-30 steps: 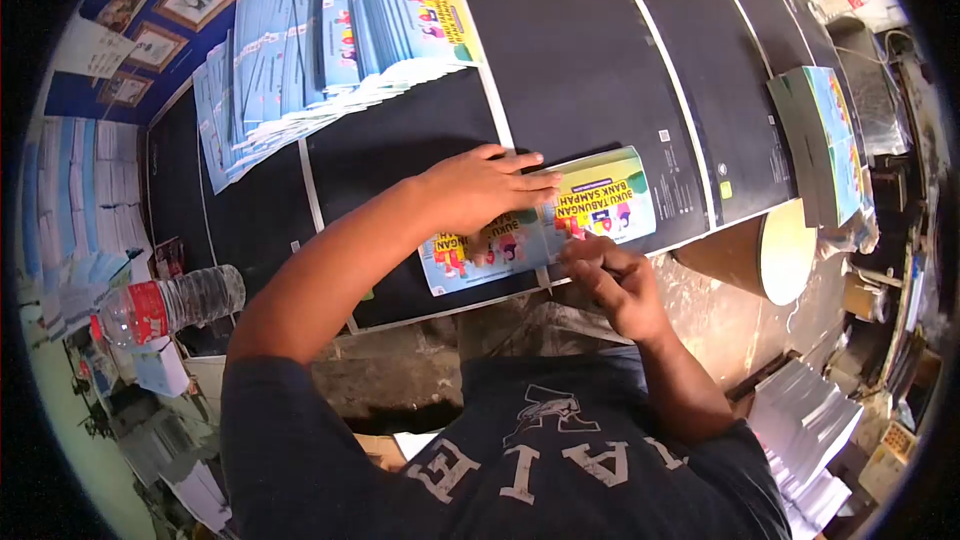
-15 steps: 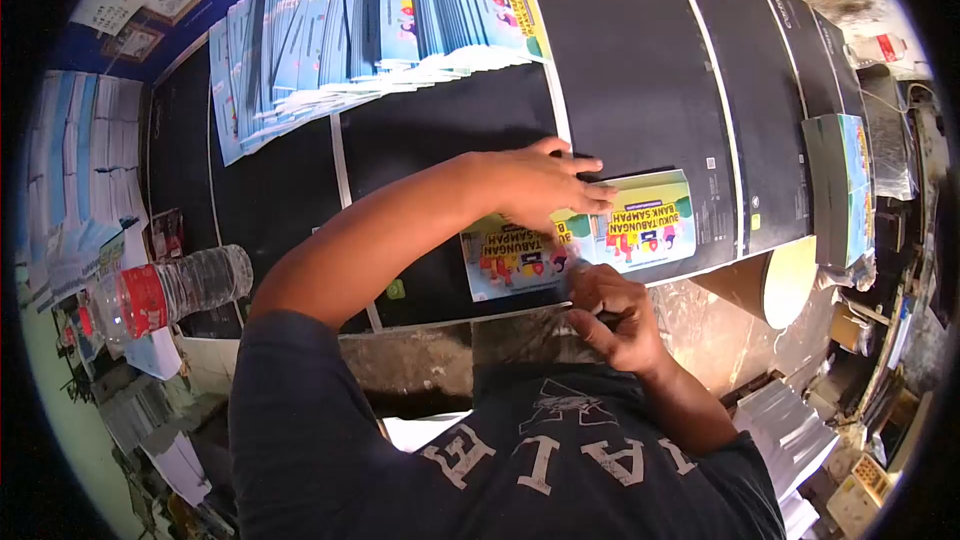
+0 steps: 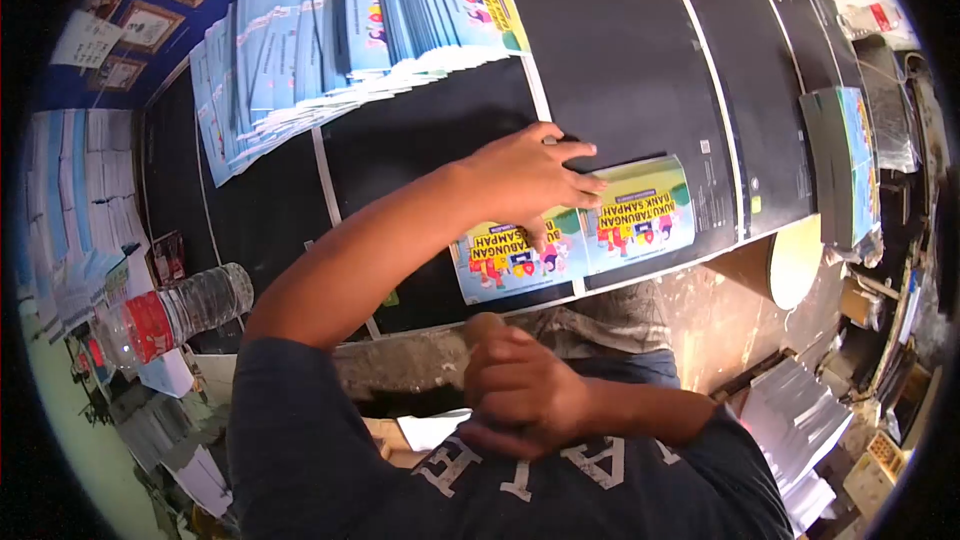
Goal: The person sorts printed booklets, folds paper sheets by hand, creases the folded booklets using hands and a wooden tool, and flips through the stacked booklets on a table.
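Two joined or adjoining blue-and-yellow booklet covers, the left one (image 3: 515, 275) and the right one (image 3: 640, 225), lie side by side near the table's front edge, their print upside down to me. My left hand (image 3: 530, 180) presses down across their upper middle, fingers spread and thumb on the left cover. It partly hides that cover. My right hand (image 3: 525, 390) hovers in front of my chest, off the table edge, with curled fingers. It is smeared by motion, and I cannot make out anything inside it.
A large fanned pile of booklets (image 3: 330, 50) covers the table's back left. Another booklet stack (image 3: 840, 165) stands at the right end. A plastic water bottle (image 3: 185, 310) is at the left, and a cardboard tube (image 3: 795, 260) juts below the right edge. Black Carta-printed sheeting (image 3: 620, 50) covers the table.
My right hand has left the front edge of the booklet covers and moved left and toward my body. The left hand stays on the covers. The view has shifted slightly.
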`<action>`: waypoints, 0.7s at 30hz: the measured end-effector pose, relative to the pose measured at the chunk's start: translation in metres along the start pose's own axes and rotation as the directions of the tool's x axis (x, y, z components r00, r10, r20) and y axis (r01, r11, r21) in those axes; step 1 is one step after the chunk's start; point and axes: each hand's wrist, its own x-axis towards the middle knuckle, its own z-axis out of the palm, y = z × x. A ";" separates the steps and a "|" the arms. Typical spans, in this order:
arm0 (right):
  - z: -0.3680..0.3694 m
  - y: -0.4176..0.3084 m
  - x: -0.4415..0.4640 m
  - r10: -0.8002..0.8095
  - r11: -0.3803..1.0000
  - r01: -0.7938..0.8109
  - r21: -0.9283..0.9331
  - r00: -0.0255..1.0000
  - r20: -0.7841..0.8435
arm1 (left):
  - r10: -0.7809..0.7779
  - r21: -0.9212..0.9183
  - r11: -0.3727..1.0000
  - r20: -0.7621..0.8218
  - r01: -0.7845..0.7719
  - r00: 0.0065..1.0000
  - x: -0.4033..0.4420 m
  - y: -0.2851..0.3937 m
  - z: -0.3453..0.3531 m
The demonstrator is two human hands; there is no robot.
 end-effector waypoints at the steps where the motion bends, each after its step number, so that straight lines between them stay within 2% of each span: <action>1: 0.003 0.032 -0.014 0.081 0.993 -0.078 -0.091 0.996 0.023 | -0.030 -0.010 0.999 0.036 0.030 0.999 -0.001 0.004 -0.008; 2: 0.005 0.063 -0.028 0.161 0.971 -0.150 -0.185 0.986 0.046 | -0.014 -0.018 1.000 0.049 0.015 0.999 -0.003 0.007 -0.005; 4: 0.011 0.060 -0.031 0.183 0.975 -0.185 -0.124 0.983 -0.028 | -0.036 0.006 0.999 0.035 0.036 0.999 0.001 0.008 -0.011; 5: 0.011 0.057 -0.034 0.195 0.971 -0.202 -0.129 0.979 -0.065 | -0.051 0.031 0.998 0.078 0.049 0.996 0.002 0.012 -0.017; 6: 0.006 0.058 -0.034 0.228 0.973 -0.230 -0.023 0.971 -0.070 | -0.020 0.039 0.999 0.089 0.017 0.996 0.004 0.014 -0.019; 7: -0.001 0.057 -0.032 0.253 0.966 -0.247 0.083 0.965 -0.073 | -0.057 0.075 0.996 0.099 0.050 0.993 0.005 0.017 -0.020; 8: -0.012 0.049 -0.033 0.251 0.967 -0.245 0.068 0.961 -0.114 | -0.085 0.112 0.991 0.109 0.073 0.990 0.006 0.019 -0.021; 10: -0.049 0.007 -0.026 0.180 0.979 -0.157 0.133 0.967 -0.181 | -0.036 0.143 0.989 0.090 0.023 0.995 0.009 0.021 -0.020; 11: -0.066 -0.016 -0.022 0.092 0.990 -0.058 0.130 0.960 -0.265 | -0.063 0.144 0.988 0.100 0.049 0.993 0.011 0.025 -0.024; 12: -0.072 0.004 -0.040 0.101 0.989 -0.066 0.132 0.954 -0.284 | -0.097 0.150 0.985 0.108 0.081 0.989 0.012 0.027 -0.027; 13: -0.073 0.040 -0.068 0.210 0.976 -0.185 0.114 0.938 -0.275 | -0.094 0.165 0.983 0.057 0.084 0.994 0.012 0.028 -0.023; 14: -0.072 0.057 -0.082 0.312 0.950 -0.297 0.096 0.910 -0.274 | -0.083 0.167 0.983 0.071 0.070 0.994 0.011 0.034 -0.023; 16: -0.074 0.052 -0.077 0.327 0.945 -0.302 0.128 0.898 -0.293 | -0.124 0.211 0.972 0.064 0.108 0.990 0.017 0.037 -0.022; 17: -0.068 0.050 -0.081 0.321 0.946 -0.286 0.154 0.897 -0.304 | -0.092 0.251 0.964 0.003 0.088 0.996 0.017 0.038 -0.016; 19: -0.078 0.057 -0.082 0.278 0.958 -0.240 0.155 0.908 -0.313 | -0.108 0.292 0.952 0.031 0.094 0.994 0.024 0.043 -0.023; 21: -0.084 0.058 -0.084 0.126 0.987 -0.088 0.137 0.947 -0.295 | -0.141 0.291 0.951 0.096 0.108 0.985 0.030 0.051 -0.026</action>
